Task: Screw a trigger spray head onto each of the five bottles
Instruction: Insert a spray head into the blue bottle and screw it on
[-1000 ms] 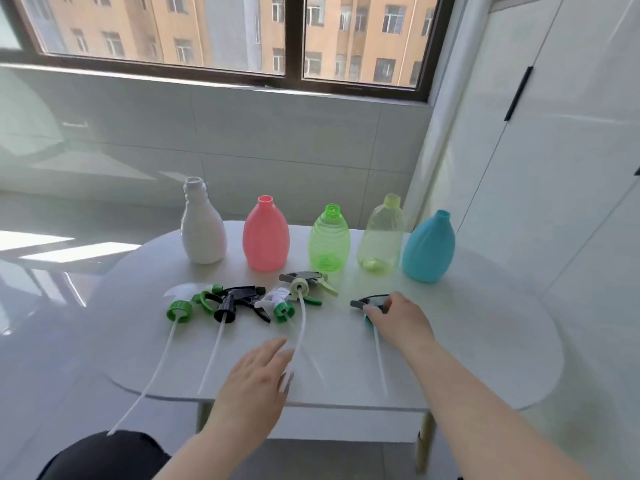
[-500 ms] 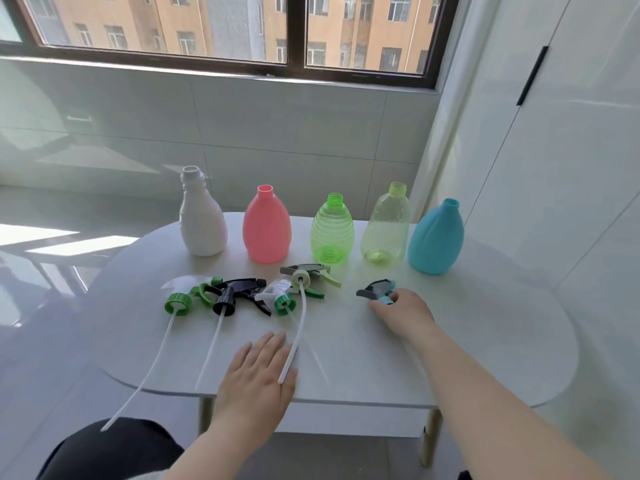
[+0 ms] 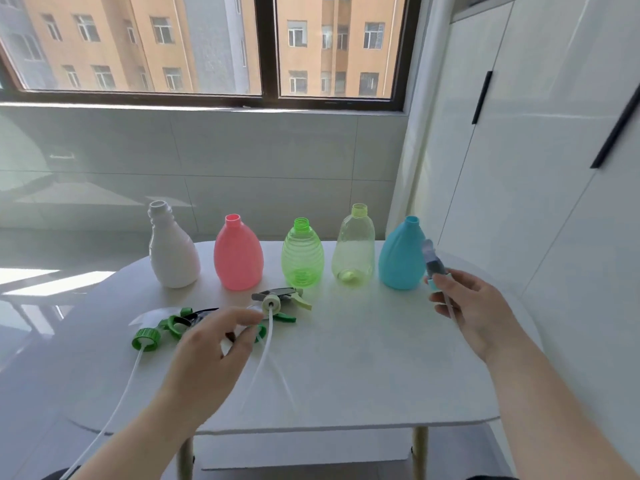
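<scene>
The right hand pinches a blue-collared spray head in curled fingers, clear of the worktop, nozzle up, just beside the blue bottle. The left hand hovers with fingers loosely spread, holding nothing; the other spray heads lie under and just beyond them.

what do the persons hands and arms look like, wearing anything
The left hand and right hand are bare, with no gloves and no rings that can be made out. Neither wrist shows a watch or band. No sleeve is visible on either side, right down to the bottom edge of the picture.
</scene>
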`<state>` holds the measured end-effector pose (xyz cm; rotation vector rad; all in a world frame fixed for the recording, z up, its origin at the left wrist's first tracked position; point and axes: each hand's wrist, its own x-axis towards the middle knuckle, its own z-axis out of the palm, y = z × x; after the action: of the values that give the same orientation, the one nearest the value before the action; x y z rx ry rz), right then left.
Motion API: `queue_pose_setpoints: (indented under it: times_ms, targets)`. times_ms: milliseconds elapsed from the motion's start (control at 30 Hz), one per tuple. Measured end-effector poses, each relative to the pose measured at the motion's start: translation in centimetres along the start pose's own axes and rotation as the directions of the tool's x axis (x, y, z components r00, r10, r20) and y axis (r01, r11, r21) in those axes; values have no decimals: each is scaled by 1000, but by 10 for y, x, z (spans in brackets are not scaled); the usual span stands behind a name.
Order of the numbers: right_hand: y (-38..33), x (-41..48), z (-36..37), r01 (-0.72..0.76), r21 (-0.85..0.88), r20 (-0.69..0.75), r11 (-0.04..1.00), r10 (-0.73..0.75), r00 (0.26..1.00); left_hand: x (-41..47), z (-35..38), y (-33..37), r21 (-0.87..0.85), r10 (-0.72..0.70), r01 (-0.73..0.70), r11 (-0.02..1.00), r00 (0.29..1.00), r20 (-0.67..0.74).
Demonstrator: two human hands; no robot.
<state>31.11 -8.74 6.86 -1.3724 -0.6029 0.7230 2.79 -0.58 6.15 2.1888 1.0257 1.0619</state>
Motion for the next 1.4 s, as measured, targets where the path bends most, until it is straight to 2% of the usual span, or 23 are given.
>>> queue_pose_setpoints:
  times_ms: [200, 433, 500, 600, 700, 900, 1167, 1400]
  targets:
    - [21, 6, -27, 46, 124, -95, 991, -34, 995, 52, 66, 46, -91, 108, -89, 992, 968, 227]
    - [28, 39, -53, 182, 138, -211, 974, -151, 966, 113, 162, 76, 38, 257, -278, 960, 927, 274]
    - [31, 43, -60, 221, 149, -247, 964, -180, 952, 129, 183, 84, -4, 235, -241, 971, 944, 230]
    - [34, 43, -71, 256, 233, -259, 938, -194, 946, 149, 209, 89, -86, 91, -78, 993, 982, 164]
    - [35, 41, -80, 249, 346, -223, 905, -178, 958, 158, 229, 83, -90, 29, -13, 996, 983, 182]
    - [42, 39, -87, 217, 368, -169, 904, -165, 972, 163, 252, 65, -73, -143, 165, 984, 958, 247]
    - [48, 43, -85, 194, 379, -115, 905, -162, 980, 175, 265, 51, -119, -231, 265, 957, 943, 240]
    - [50, 48, -84, 163, 427, -131, 889, -117, 984, 174, 269, 53, -127, -208, 242, 962, 949, 238]
